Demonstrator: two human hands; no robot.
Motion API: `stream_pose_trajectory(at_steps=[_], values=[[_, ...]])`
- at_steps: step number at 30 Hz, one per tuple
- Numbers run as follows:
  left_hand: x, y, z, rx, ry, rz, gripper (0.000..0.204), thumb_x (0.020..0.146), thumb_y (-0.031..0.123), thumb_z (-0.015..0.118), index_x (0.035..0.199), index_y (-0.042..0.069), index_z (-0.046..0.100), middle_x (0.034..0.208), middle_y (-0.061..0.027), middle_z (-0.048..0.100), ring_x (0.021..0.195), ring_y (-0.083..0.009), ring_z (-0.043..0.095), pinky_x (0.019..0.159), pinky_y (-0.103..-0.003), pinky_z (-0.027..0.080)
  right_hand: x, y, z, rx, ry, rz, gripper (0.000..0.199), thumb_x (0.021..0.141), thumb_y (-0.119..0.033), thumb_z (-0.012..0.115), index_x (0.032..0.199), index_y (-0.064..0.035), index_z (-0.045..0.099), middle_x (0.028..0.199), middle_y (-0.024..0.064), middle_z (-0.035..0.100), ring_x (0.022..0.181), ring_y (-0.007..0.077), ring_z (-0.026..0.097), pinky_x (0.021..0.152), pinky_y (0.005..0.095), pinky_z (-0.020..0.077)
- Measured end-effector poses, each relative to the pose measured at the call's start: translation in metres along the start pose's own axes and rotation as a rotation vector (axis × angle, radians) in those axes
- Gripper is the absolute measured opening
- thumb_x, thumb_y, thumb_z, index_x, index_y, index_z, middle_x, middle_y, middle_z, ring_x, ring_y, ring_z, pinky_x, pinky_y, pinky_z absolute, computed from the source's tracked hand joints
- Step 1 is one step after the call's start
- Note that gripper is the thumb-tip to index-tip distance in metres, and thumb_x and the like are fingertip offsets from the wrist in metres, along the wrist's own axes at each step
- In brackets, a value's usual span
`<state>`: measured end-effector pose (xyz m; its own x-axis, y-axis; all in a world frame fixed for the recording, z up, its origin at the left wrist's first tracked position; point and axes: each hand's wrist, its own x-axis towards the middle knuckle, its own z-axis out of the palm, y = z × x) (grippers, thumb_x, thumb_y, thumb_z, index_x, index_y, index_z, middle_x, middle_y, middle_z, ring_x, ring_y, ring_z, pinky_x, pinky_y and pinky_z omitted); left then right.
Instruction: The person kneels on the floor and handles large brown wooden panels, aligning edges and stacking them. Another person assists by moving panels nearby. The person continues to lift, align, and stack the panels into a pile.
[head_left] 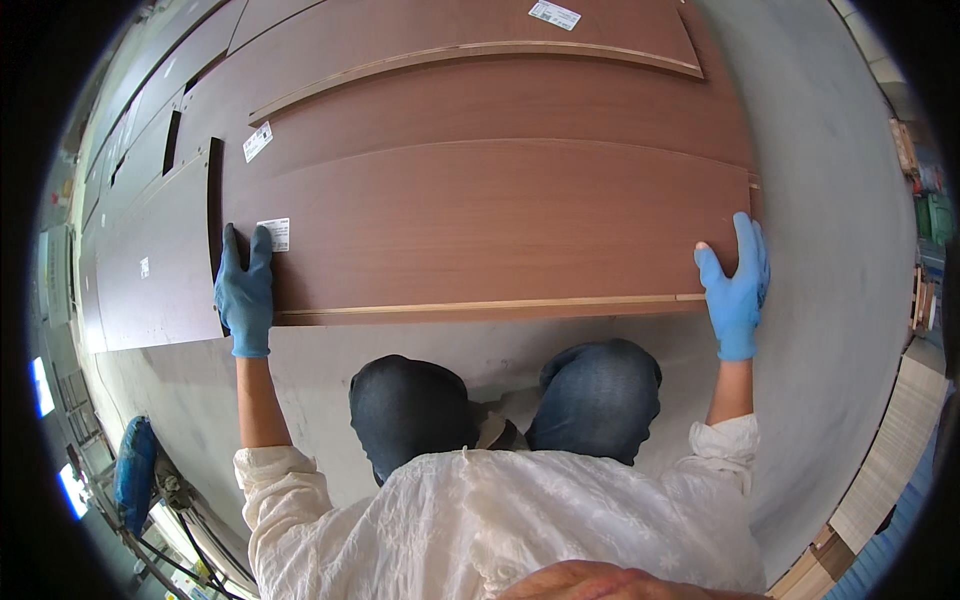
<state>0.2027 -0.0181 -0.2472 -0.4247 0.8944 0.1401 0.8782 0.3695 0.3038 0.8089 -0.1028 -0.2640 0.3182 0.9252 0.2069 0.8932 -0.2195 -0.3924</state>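
A long reddish-brown wood panel (480,225) lies on top of a stack of similar panels in front of my knees. In a blue glove, my left hand (244,292) grips its left end, fingers laid on the top face beside a small white label (274,233). My right hand (737,283), also in a blue glove, clasps the right end, thumb on top and fingers around the edge. The panel's pale front edge (480,307) runs between both hands.
More brown panels (470,100) and a thin strip (480,52) lie behind, others (150,250) to the left. Grey floor (830,250) surrounds the stack. Pale boards (890,460) lie at the right edge; a blue object (135,470) and cables sit lower left.
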Motion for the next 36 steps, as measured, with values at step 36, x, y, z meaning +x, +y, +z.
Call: stream_pose_trajectory(at_steps=[36], values=[[0.172, 0.061, 0.067, -0.019, -0.084, 0.172, 0.066, 0.095, 0.069, 0.057, 0.112, 0.006, 0.065, 0.104, -0.0267, 0.077, 0.103, -0.0489, 0.071, 0.09, -0.054, 0.053, 0.227, -0.014, 0.073, -0.135, -0.028, 0.069, 0.088, 0.091, -0.07, 0.063, 0.154, -0.0091, 0.055, 0.154, 0.0215, 0.057, 0.141, 0.0394, 0.054, 0.118, 0.0487, 0.0427]])
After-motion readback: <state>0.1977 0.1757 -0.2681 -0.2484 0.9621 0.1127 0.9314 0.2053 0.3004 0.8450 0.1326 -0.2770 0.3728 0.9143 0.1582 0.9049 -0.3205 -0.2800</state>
